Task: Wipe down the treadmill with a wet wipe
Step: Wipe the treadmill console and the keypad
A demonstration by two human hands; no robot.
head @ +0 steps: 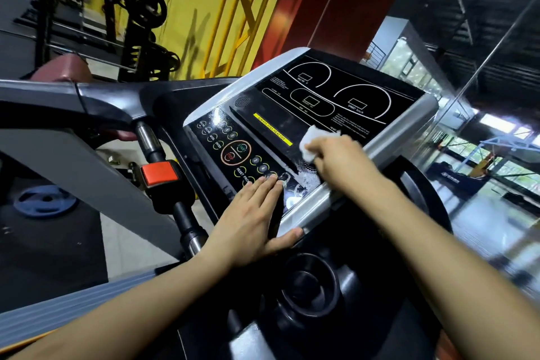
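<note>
Here, head view, item by item. Treadmill console [336, 102]: a glossy black display panel in a silver-grey plastic frame, tilted, filling the centre of the frame. White wet wipe [310, 142]: crumpled, pressed on the lower edge of the display panel, just at 3 o'clock of the yellow warning strip [273, 128]. Right hand [340, 159]: fingers curled round the wipe, holding it against the panel, forearm running off toward 5 o'clock. Left hand [253, 218]: flat, fingers straight and together, resting on the keypad's lower corner, thumb spread along the silver frame edge; holds nothing. Round START/STOP button pair [236, 152]: ringed in orange, at 11 o'clock of the left hand. Wet smears [306, 178]: on the black surface between the two hands. Red-orange safety switch [159, 174]: on a black handlebar post, at 9 o'clock of the keypad. Black round cup holder [306, 289]: at 6 o'clock of the console. Blue weight plate [45, 202]: flat on the floor, at far 9 o'clock.
</note>
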